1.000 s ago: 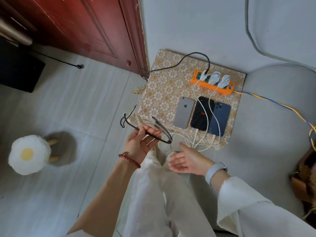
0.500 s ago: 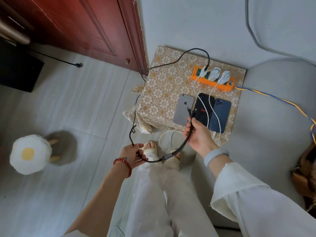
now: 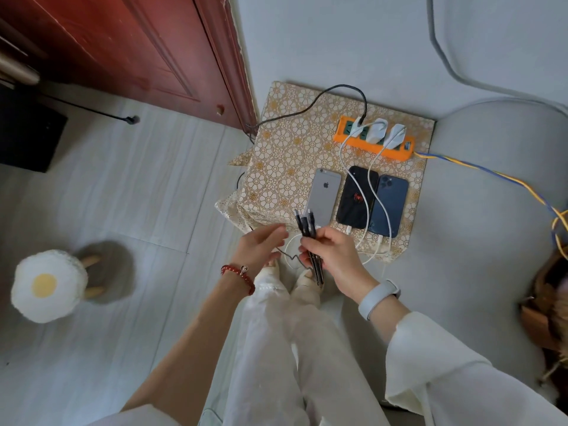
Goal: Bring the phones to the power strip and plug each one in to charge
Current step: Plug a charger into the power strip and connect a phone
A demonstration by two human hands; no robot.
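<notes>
Three phones lie face down side by side on a small table with a gold flower-pattern cloth (image 3: 285,155): a silver phone (image 3: 322,196), a black phone (image 3: 356,196) and a dark blue phone (image 3: 388,204). White cables run from the black and blue phones to white chargers in the orange power strip (image 3: 373,142). My right hand (image 3: 333,253) grips a black multi-head cable (image 3: 307,226), its three plugs pointing up just below the silver phone. My left hand (image 3: 261,245) hovers beside it with fingers relaxed.
A black cord (image 3: 310,107) runs from the strip across the table toward the red wooden door (image 3: 138,47). A yellow-blue wire (image 3: 491,173) leaves the strip rightward over a grey seat. A fried-egg cushion stool (image 3: 49,285) stands on the floor at left.
My right hand gathered the black cable's ends into a bundle and drew back toward me. My left hand let go of the cable and rose beside the right.
</notes>
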